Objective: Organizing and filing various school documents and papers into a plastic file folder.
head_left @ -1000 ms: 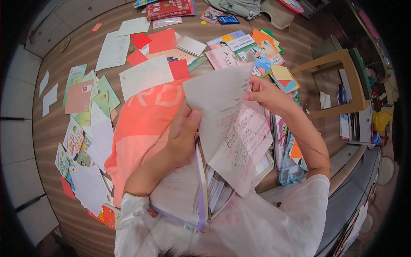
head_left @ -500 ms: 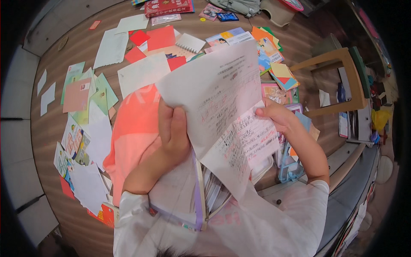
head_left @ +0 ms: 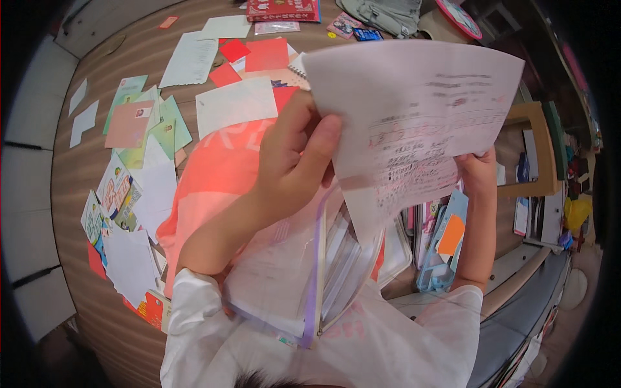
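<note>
A large white sheet of paper with printed lines and red and black handwriting is held up in front of me. My left hand is closed on its left edge, the thumb lying on the sheet. My right hand grips it lower on the right, with most fingers hidden behind the paper. A lower corner of the sheet hangs down over a clear zip pouch with a purple edge. That pouch lies open close to my body, with papers inside. Beneath it spreads a coral-coloured cloth.
Envelopes and cards and white papers are scattered on the left of the brown surface. Red squares and a red book lie farther off. On the right are a blue plastic case and a tan frame.
Both hands have moved right, the left one also upward, carrying the sheet. The paper is now spread wider and turned more toward me. My view has shifted slightly.
</note>
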Available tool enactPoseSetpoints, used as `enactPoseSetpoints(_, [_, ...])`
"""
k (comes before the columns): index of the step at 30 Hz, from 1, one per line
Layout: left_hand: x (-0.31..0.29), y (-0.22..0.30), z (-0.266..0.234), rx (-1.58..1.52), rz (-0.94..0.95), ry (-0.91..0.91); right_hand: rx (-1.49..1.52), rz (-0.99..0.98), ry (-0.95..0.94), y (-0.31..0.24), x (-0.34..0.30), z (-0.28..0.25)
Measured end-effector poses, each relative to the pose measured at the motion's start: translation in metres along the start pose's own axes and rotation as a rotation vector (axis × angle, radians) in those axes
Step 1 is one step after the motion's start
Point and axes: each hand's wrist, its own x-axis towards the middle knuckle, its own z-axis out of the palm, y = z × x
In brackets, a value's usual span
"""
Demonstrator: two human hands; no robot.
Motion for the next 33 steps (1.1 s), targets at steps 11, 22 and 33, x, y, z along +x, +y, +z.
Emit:
enactPoseSetpoints(11, [-0.033, 0.038, 0.082, 0.722, 0.960, -0.364, 0.171, -0.424, -0.914, 0.016, 0.043, -0.010])
enactPoseSetpoints(22, [-0.085, 0.064, 0.119, 1.087, 1.057, -0.462, 0.236, -0.606, -0.710, 0.018, -0.011, -0.018])
enactPoseSetpoints(33, [-0.086, 0.063, 0.109, 1.350, 1.168, -0.612, 0.370, -0.850, -0.487, 0.038, 0.002, 0.014])
